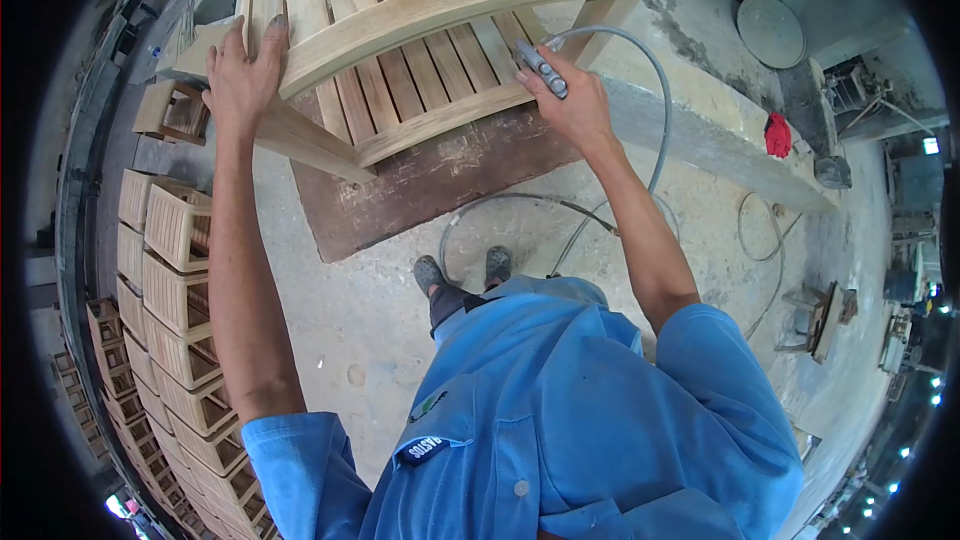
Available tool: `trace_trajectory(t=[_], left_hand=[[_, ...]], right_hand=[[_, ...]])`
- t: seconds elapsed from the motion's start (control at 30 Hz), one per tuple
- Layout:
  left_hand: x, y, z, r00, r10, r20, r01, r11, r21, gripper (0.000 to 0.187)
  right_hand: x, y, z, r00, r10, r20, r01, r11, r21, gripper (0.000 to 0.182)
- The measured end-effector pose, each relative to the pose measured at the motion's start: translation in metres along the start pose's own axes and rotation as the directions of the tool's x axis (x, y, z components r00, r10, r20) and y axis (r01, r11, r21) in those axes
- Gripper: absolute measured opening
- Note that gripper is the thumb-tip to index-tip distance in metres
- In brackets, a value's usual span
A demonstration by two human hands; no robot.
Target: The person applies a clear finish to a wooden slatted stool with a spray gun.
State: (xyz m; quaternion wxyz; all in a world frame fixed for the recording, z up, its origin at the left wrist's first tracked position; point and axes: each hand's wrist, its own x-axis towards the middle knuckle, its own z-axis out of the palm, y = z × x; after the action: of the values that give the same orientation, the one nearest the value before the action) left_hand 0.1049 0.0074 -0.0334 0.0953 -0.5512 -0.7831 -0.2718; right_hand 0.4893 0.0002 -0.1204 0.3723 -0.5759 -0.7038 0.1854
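A slatted wooden bench-like piece (450, 5) with a curved front rail and a lower slatted shelf (430, 75) stands in front of me on a brown board (430, 180). My left hand (245, 70) rests on its upper left corner, fingers apart over the slats and rail end. In my right hand (572, 100) is a grey metal air tool (542, 70), held at the lower shelf's right side, below the curved rail. A grey hose (664, 90) runs from the tool, arching right and down to the floor. The tool's tip is hard to make out.
Stacks of small wooden stools (185, 300) line the left. A low concrete ledge (700, 145) at right bears a red cloth (777, 135). Hoses (520, 197) loop over the floor near my feet. A small wooden stand (812, 320) is farther right, a round lid (770, 30) upper right.
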Motion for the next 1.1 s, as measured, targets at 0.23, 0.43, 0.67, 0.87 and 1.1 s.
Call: trace_trajectory(t=[0.23,0.43,0.67,0.87,1.1], left_hand=[[0.004,-0.007,0.005,1.000,-0.016,-0.013,0.016,1.000,0.004,0.089],[0.003,-0.007,0.006,0.998,0.008,-0.057,-0.009,1.000,-0.019,0.091],[-0.007,-0.001,0.002,0.993,0.003,-0.118,-0.009,0.999,-0.048,0.085],[-0.011,0.002,0.002,0.989,0.018,-0.150,-0.020,1.000,-0.008,0.082],[-0.013,0.007,-0.005,0.996,0.021,-0.090,-0.027,0.998,-0.063,0.084]], right_hand=[[-0.051,0.009,-0.024,1.000,-0.004,0.031,0.005,0.999,-0.031,0.048],[-0.068,0.005,-0.037,0.996,0.034,0.084,-0.028,0.997,-0.073,0.048],[0.007,-0.010,-0.007,0.991,-0.113,-0.072,0.112,0.993,-0.024,0.047],[0.015,-0.007,-0.008,0.999,-0.048,0.006,0.049,0.992,-0.115,0.049],[-0.030,0.020,-0.030,0.998,-0.049,0.032,0.050,0.999,-0.021,0.046]])
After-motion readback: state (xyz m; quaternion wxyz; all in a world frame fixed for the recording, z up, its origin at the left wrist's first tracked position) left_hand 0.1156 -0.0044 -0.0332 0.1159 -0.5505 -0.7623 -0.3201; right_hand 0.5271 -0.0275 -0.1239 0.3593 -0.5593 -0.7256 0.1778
